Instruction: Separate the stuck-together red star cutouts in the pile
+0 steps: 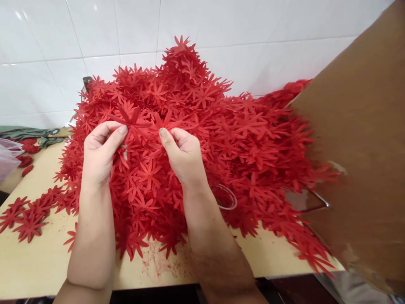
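Note:
Between the thumb and fingers of my left hand (104,147) is a dark red star-shaped flower piece (130,118) with long narrow petals. My right hand (184,154) pinches another red star-shaped flower piece (164,121) to the right of it. Both hands are raised over a large heap of similar red flower pieces (150,175). Some red scraps show under my left palm, but I cannot tell whether that hand holds them. Where the right-hand piece ends is hard to make out against the heap.
The heap covers much of a pale table (34,270) against a white tiled wall (253,25). A cardboard sheet (360,139) leans in at the right. A clear plastic ring or rim (232,198) pokes out near my right forearm. Green cloth (28,133) lies far left.

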Motion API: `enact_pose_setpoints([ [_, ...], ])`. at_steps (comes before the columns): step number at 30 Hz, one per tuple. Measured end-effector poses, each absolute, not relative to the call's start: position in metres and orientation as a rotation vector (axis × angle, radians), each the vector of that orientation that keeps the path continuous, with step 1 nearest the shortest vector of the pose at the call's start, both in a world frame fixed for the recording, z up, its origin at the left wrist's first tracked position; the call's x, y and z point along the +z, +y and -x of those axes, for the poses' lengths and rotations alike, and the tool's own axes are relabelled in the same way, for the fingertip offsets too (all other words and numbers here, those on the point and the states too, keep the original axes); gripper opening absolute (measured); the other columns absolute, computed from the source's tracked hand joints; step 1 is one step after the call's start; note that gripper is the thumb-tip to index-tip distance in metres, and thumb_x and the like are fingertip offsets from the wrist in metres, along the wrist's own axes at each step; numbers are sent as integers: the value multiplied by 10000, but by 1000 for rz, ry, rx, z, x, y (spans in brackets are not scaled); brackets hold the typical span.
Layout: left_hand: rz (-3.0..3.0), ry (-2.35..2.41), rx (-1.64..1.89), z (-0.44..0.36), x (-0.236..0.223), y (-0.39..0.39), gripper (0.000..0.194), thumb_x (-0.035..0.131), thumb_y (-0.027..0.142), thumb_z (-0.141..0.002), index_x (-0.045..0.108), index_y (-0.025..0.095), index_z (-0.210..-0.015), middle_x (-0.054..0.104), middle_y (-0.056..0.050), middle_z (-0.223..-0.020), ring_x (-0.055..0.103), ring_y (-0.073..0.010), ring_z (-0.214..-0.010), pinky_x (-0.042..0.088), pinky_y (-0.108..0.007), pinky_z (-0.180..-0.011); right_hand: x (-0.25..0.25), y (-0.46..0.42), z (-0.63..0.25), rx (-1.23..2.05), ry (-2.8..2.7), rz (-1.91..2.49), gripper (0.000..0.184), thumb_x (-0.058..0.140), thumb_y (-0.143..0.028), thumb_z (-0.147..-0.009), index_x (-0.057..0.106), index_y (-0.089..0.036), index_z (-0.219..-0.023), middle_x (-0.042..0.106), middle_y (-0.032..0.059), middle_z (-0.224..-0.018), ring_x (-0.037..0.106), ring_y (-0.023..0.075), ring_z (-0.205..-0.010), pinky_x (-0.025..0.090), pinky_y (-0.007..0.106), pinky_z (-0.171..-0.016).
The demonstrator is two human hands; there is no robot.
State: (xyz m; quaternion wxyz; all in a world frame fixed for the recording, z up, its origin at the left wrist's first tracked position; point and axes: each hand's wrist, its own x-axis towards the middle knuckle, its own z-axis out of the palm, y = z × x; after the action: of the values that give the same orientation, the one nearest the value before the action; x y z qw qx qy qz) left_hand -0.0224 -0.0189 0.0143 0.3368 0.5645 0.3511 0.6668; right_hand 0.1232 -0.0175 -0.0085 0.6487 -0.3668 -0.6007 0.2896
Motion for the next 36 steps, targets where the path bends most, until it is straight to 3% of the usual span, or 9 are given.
enact_pose_setpoints([
  [8,-1631,871,1560,6,7,-15,201,735,349,-634,653,172,-683,560,31,-575,455,-55,-486,371,-194,-484,-12,-11,-122,935,-1465,584,344,546,-525,-776,494,-199,-678,480,-25,-625,439,91,-605,425,238,-626],
  [16,-1523,1126,1871,14,4,-2,177,702,299,-649,605,154,-675,517,51,-538,404,-39,-446,323,-180,-441,-10,-15,-125,693,-1491,798,408,515,-473,-815,355,-187,-573,314,-52,-546,310,55,-521,326,213,-518],
  [18,-1480,1194,1950,27,4,2,143,694,263,-657,602,155,-670,516,56,-526,412,-38,-444,335,-176,-441,-12,-12,-130,648,-1428,853,367,529,-436,-813,390,-186,-584,347,-45,-557,340,60,-523,342,216,-521],
  [21,-1430,1220,1976,46,5,6,109,690,236,-665,604,169,-665,524,60,-529,433,-39,-441,366,-175,-441,-14,-8,-138,514,-1409,873,202,587,-362,-780,591,-173,-852,590,56,-903,549,140,-830,460,280,-742],
  [23,-1439,1226,1970,52,6,4,107,689,248,-669,615,171,-682,539,58,-551,449,-42,-449,389,-176,-447,-15,-8,-139,327,-1446,930,310,627,-340,-751,610,-207,-1031,537,93,-1226,480,223,-1143,399,395,-969],
  [26,-1499,1262,1928,44,9,-5,139,687,284,-671,640,161,-717,575,46,-593,461,-44,-458,400,-179,-454,-14,-13,-132,138,-1497,966,347,623,-334,-758,613,-230,-1089,480,76,-1351,365,252,-1288,248,477,-1104],
  [28,-1554,1269,1875,34,12,-11,157,682,301,-677,653,156,-731,596,36,-620,462,-44,-467,397,-179,-464,-13,-16,-123,182,-1523,894,334,600,-330,-780,613,-198,-1086,549,92,-1276,439,228,-1234,306,443,-1091],
  [32,-1709,1176,1742,17,14,-20,157,673,304,-693,663,150,-728,611,23,-650,467,-48,-528,395,-172,-522,-17,-16,-110,602,-1475,713,332,582,-368,-794,585,-160,-1053,648,95,-1079,613,171,-978,517,325,-871],
  [36,-1780,1125,1617,11,13,-20,159,643,300,-724,650,141,-713,573,27,-622,436,-48,-534,363,-169,-522,-21,-12,-107,793,-1393,611,196,597,-316,-782,602,-162,-904,684,43,-882,645,135,-829,534,283,-821],
])
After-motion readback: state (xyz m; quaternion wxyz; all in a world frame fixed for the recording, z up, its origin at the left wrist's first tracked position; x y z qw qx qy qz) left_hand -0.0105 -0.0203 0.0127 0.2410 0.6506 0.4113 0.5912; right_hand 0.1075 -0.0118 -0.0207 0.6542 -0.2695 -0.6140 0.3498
